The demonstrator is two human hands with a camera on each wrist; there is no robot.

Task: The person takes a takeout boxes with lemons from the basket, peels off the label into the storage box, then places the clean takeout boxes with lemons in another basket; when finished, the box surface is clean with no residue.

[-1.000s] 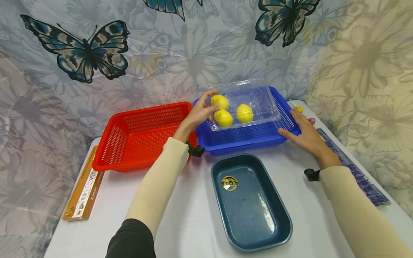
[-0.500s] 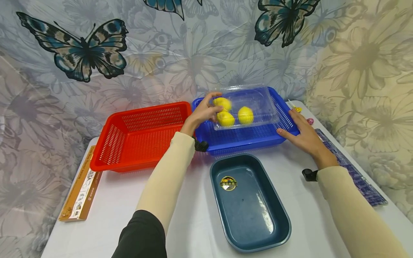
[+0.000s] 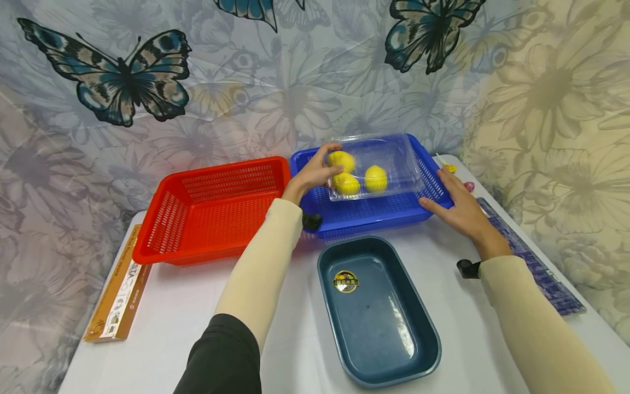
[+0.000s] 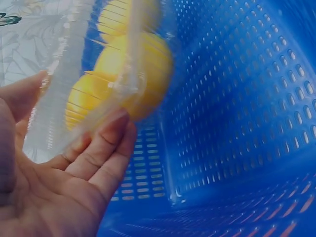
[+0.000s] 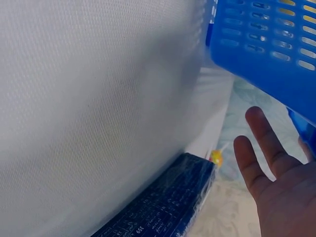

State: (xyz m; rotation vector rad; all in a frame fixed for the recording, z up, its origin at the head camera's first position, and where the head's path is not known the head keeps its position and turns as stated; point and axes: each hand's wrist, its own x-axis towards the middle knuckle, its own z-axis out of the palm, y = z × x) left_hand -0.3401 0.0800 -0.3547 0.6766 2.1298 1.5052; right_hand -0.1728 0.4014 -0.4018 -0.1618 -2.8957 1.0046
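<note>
A clear plastic clamshell container (image 3: 394, 156) with three yellow lemons (image 3: 376, 179) at its left and middle is tilted over the blue basket (image 3: 361, 220). My left hand (image 3: 314, 174) grips its left end, thumb on one side and fingers beneath. Close up in the left wrist view, the fingers (image 4: 101, 153) curl under the clear wall beside the lemons. My right hand (image 3: 462, 212) rests at the blue basket's right end, thumb at the front rim. Two straight fingers (image 5: 264, 138) spread beside the basket's outer wall in the right wrist view.
A red basket (image 3: 223, 221) stands at left, touching distance from the blue one. In front sits a dark teal basin (image 3: 376, 323) with a round sticker. A brown box (image 3: 118, 290) lies at the left edge, a dark blue patterned pack (image 3: 534, 260) along the right edge.
The container has come down and slightly right, lower over the blue basket, with my left hand still gripping it. The lemons moved along with it. My right hand stays at the basket's end.
</note>
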